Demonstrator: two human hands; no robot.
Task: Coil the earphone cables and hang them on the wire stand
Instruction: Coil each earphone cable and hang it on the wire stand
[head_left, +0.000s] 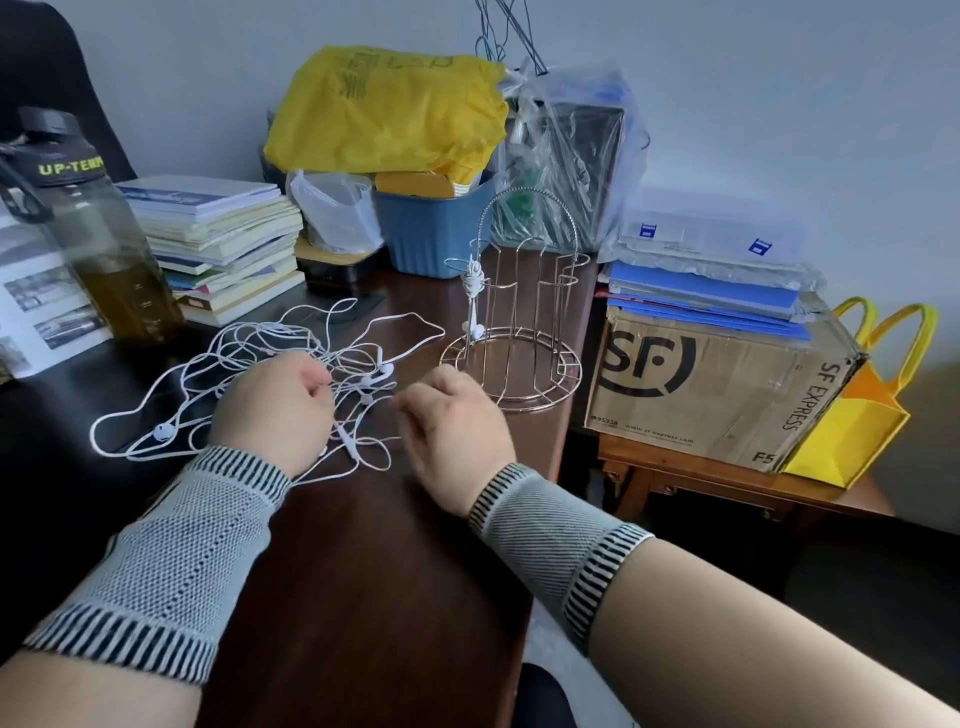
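Left hand (278, 402) and right hand (452, 423) curl into tangled earphone cables (249, 343).

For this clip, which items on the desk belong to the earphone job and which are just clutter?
Job:
tangled white earphone cables
rose-gold wire stand
coiled white earphone hung on the stand

Clutter:
stack of books
dark water bottle
yellow plastic bag
blue ribbed bin
brown SF cardboard box

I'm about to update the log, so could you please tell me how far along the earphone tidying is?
One coiled earphone set already hangs on the wire stand. In hand: the left hand and right hand, fingers curled, work at the white tangle of loose cables on the desk; an exact grip is unclear. Left: separating, coiling and hanging those remaining cables.
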